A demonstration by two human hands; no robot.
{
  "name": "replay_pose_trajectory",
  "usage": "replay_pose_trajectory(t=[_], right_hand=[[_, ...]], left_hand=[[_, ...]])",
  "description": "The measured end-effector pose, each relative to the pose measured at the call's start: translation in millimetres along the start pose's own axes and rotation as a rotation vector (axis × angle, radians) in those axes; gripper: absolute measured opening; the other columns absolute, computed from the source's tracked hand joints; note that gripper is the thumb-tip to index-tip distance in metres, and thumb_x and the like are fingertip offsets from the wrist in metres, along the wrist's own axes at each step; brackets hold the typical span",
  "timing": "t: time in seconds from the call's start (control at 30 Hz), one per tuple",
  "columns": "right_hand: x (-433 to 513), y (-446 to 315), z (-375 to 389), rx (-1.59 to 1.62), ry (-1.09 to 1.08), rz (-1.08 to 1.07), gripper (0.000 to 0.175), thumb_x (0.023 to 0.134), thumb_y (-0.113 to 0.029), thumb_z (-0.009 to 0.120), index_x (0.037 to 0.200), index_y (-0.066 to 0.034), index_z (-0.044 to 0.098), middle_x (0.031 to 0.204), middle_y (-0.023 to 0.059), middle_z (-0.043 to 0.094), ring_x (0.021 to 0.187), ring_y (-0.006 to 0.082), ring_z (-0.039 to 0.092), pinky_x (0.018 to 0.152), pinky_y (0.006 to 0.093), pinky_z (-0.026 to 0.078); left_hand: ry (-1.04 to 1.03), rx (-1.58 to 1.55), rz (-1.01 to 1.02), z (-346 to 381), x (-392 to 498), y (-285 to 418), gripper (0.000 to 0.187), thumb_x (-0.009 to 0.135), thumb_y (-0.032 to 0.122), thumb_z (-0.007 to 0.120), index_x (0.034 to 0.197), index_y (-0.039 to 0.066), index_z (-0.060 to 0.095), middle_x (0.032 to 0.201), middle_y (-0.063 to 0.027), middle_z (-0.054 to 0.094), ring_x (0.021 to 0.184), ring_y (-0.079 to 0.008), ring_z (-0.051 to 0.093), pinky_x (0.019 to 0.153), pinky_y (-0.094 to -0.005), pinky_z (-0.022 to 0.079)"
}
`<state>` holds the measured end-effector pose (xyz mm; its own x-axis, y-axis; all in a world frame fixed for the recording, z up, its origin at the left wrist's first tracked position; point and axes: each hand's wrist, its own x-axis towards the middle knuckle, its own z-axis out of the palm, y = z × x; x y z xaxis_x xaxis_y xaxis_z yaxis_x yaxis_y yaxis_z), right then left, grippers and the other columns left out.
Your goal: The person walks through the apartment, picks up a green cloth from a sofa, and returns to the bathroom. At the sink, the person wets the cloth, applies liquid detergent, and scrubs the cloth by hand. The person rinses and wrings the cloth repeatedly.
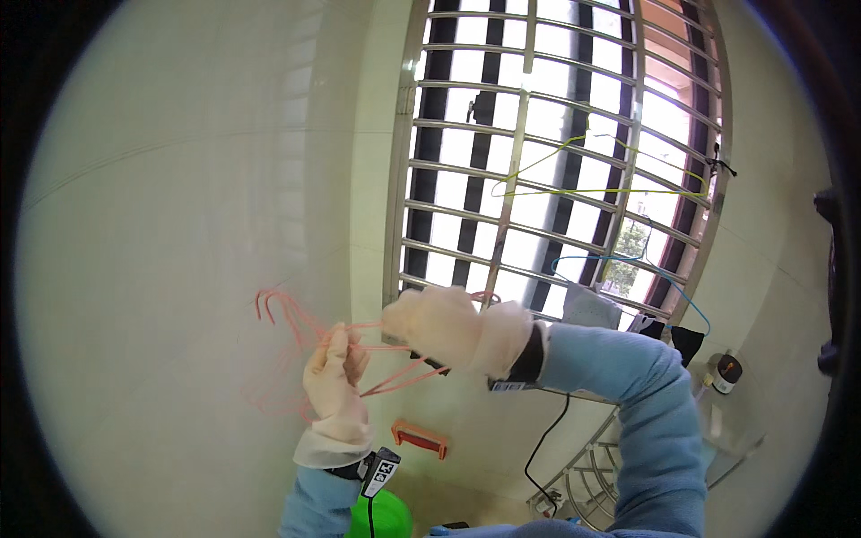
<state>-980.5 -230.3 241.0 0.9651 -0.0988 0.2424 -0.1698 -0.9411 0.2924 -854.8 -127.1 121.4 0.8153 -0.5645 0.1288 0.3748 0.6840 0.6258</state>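
Observation:
Several thin pink wire hangers (383,348) stretch between my two hands, which both wear pale rubber gloves. My left hand (334,376) pinches the wires near their necks, with two curved hooks sticking out to its upper left. Farther right, my right hand (434,329) is closed around the other part of the hangers, its fingertips mostly hidden. A small pink wire loop shows above its wrist. Below my left hand the wires blur against the pale wall.
A barred window (525,148) stands ahead. A yellow-green hanger (605,191) and a blue hanger (679,289), with small cloth items near it, hang there. Lower down are an orange-red handled object (420,440), a green bucket (387,514), a metal rack (595,477) and a cup (726,376).

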Motion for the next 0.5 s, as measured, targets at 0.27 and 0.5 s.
replay_pose_trajectory(t=[0.27,0.5], right_hand=[[10,61,-20,-0.175,0.046,0.224,0.031,0.074,-0.002,0.066,0.104,-0.0072,0.065,0.097,0.0114,0.067,0.093,0.0336,0.066,0.074,0.0421,0.055],[6,212,-112,-0.465,0.551,0.324,0.021,0.094,-0.019,0.048,0.104,-0.0077,0.062,0.094,0.0151,0.065,0.093,0.0337,0.064,0.083,0.0432,0.050]], left_hand=[[0.020,-0.069,-0.186,-25,14,-26,0.012,0.092,0.017,0.067,0.098,0.007,0.066,0.090,-0.0046,0.070,0.067,-0.0068,0.062,0.063,-0.0218,0.057],[0.041,-0.062,-0.072,-31,13,-8,0.015,0.092,0.017,0.067,0.101,0.005,0.066,0.091,-0.0058,0.070,0.069,-0.0069,0.064,0.064,-0.0209,0.057]])
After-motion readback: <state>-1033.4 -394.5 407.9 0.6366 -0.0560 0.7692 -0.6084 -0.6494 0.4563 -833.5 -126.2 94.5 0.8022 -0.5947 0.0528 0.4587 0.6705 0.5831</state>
